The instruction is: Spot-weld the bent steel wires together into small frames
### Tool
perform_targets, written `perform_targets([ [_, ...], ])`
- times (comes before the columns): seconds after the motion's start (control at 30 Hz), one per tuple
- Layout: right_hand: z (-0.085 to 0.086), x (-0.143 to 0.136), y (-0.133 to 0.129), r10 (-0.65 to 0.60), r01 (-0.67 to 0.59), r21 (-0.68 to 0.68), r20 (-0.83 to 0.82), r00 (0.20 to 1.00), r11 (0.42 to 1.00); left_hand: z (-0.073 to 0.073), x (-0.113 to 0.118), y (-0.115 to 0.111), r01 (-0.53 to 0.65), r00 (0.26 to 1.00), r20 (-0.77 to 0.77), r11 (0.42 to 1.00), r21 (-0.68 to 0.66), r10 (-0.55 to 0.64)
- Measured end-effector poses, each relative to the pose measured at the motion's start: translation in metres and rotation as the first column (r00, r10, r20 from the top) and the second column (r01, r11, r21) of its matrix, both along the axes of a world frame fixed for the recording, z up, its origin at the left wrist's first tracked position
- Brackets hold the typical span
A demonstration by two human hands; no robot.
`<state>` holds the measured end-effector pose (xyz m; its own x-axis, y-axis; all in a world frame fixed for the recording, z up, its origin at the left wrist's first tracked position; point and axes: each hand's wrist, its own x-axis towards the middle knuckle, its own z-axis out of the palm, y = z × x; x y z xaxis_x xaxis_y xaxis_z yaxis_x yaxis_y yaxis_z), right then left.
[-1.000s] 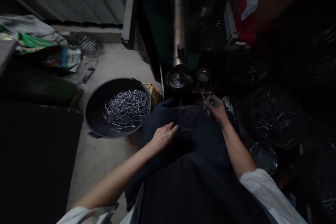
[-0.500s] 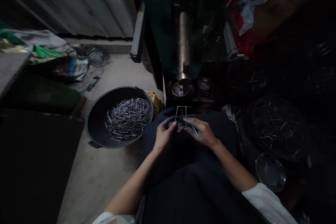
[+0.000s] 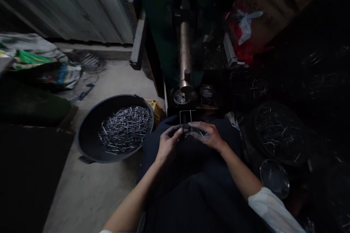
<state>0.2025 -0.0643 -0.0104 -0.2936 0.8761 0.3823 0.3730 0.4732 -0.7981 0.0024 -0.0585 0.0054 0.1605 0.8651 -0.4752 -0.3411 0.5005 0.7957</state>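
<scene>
Between my hands, above my lap, is a thin bent metal wire frame (image 3: 180,117) with its upper bar pointing away from me. My left hand (image 3: 168,141) pinches its left side between thumb and fingers. On the other side my right hand (image 3: 209,134) grips the frame's right part, and a loose-looking slanted wire (image 3: 201,134) sticks out under its fingers. Just beyond the hands stands a machine with a thick metal cylinder arm (image 3: 185,54); a small round dish of little metal pieces (image 3: 180,98) lies below its tip.
A black basin (image 3: 90,131) heaped with metal wire pieces (image 3: 125,129) rests at the left, beside a yellow crate (image 3: 155,111). At the right are a dark tub with more wires (image 3: 276,127) and a clear round lid (image 3: 275,178). Cardboard and a red bag (image 3: 246,52) are farther back.
The view has shifted, so the surroundings sit farther left and slightly lower. The wire frame now looks more upright and squarer; both hands keep their hold on it.
</scene>
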Motion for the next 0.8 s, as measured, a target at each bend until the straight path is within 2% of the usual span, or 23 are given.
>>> perform_targets([
  [0.13, 0.005, 0.003, 0.007, 0.004, -0.004, -0.011, -0.015, 1.000, 1.000, 0.001, 0.001, 0.003, -0.004, 0.999, -0.052, 0.999, 0.039, 0.006],
  [0.57, 0.009, 0.005, 0.018, 0.017, -0.019, -0.081, -0.023, 1.000, 0.997, -0.005, 0.003, 0.008, -0.039, 0.999, 0.015, 0.998, 0.058, 0.038],
  [0.8, 0.013, 0.004, 0.023, 0.049, -0.050, -0.055, -0.023, 0.999, 0.997, 0.002, 0.004, 0.010, -0.071, 0.997, 0.027, 0.997, 0.044, 0.070],
])
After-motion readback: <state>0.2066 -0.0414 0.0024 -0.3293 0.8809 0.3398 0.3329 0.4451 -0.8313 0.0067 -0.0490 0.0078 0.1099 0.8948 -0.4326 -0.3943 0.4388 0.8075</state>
